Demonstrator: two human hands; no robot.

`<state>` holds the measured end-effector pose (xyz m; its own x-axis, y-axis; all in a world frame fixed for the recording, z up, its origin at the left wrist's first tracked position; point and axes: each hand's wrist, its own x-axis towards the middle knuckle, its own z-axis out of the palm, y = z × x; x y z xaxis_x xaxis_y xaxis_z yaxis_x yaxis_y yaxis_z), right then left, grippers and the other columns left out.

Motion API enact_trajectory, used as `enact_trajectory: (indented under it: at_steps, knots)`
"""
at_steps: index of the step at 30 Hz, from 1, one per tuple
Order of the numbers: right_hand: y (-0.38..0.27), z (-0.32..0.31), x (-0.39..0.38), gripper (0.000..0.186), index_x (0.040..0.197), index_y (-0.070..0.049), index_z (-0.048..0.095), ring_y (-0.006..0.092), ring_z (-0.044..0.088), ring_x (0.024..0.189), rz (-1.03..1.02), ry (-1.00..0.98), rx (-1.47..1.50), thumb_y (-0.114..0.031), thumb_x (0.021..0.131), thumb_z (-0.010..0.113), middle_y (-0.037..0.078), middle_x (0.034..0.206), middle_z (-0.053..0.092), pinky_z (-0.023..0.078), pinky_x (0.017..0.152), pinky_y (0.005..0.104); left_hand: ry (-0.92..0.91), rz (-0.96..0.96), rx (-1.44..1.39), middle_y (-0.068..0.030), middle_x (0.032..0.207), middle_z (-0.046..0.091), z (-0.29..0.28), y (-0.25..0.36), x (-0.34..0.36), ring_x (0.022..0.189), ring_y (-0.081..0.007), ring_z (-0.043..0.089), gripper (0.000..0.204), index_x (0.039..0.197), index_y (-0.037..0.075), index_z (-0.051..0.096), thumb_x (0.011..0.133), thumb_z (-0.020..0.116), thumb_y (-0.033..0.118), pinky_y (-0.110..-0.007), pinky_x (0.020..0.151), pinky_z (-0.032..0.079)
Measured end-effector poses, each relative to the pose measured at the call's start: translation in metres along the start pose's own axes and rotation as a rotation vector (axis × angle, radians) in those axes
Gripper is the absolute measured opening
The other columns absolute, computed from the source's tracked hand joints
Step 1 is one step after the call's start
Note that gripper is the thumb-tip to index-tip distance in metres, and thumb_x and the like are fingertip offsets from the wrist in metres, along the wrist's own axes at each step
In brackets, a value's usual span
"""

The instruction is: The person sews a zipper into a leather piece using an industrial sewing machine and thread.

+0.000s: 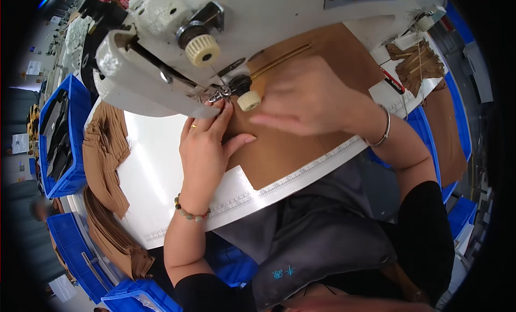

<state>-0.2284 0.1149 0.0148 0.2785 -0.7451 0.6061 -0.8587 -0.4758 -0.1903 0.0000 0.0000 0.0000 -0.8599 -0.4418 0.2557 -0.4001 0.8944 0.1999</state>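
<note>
A white industrial sewing machine (161,54) spans the top of the view, its presser foot (223,94) over a brown sheet (285,161) on the white table (150,188). My left hand (207,145) lies on the sheet, fingertips beside and partly under the presser foot, thumb stretched out. My right hand (301,97) is over the sheet, right of the needle area near a cream knob (248,101), blurred by motion; whether it holds anything is unclear. A red-handled tool (393,82) rests to its right.
Stacks of brown pieces (102,156) lie at the left, more (419,70) at the right. Blue bins with dark pieces (43,134) flank the table on the left; other blue bins (459,218) stand at the right. A blurred person (40,210) is at the far left.
</note>
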Motion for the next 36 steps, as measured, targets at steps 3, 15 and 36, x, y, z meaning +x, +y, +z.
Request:
enact_trajectory:
  at_steps: [3,15,36]
  knots:
    - [-0.039,0.002,-0.001,0.022,0.096,-0.011,0.072,0.0126,0.059,0.061,-0.156,0.167,-0.042,-0.023,0.081,0.082,-0.002,0.077,0.059,0.049,0.055,0.0290,0.029,0.019,0.003,-0.0115,0.130,0.070,0.000,0.001,0.003,0.117,-0.0285,0.065,0.072,0.131,0.005,0.069,0.078,0.079,0.053,-0.046,0.106,0.049]
    - [-0.125,0.033,0.062,0.107,0.161,0.008,0.017,0.0256,0.071,0.082,0.387,0.391,0.228,-0.043,0.089,0.077,0.009,0.109,0.071,0.054,0.066,0.0382,-0.071,0.206,0.089,-0.0136,0.153,0.053,-0.017,0.028,-0.020,0.141,-0.0342,0.049,0.055,0.147,0.009,0.056,0.098,0.061,0.032,-0.048,0.119,0.035]
    - [-0.133,0.020,0.072,0.013,0.102,-0.009,0.059,0.0292,0.062,0.059,0.269,0.313,0.453,-0.010,0.089,0.063,0.007,0.066,0.058,0.048,0.065,0.0464,-0.210,0.144,-0.085,-0.0109,0.161,0.048,-0.012,0.026,-0.037,0.150,-0.0266,0.043,0.052,0.150,0.005,0.054,0.102,0.052,0.025,-0.045,0.123,0.031]
